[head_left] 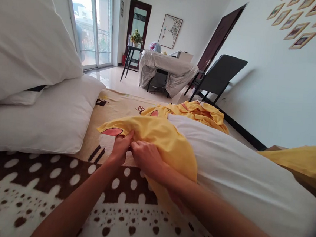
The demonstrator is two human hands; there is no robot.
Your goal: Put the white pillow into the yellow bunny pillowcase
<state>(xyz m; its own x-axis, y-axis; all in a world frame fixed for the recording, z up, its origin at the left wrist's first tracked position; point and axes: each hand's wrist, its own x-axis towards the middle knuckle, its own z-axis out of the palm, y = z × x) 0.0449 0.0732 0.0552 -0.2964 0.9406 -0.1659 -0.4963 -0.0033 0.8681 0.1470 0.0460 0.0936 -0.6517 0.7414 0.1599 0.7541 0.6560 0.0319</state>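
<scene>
A long white pillow (239,174) lies across the bed, its near-left end partly inside a yellow pillowcase (162,135) with pink markings. My left hand (121,148) is closed on the pillowcase's open edge, fingers curled into the fabric. Right beside it, my right hand (146,156) is also closed, pinching the same yellow edge. The two hands touch each other at the hem. More yellow cloth (200,113) is bunched behind the pillow.
Two white pillows (35,114) are stacked at the left. A brown and cream patterned blanket (56,187) covers the bed. Beyond it stand a covered table (165,69), a dark chair (220,76) and a glass door (91,22). Another yellow cloth (305,160) lies at the right.
</scene>
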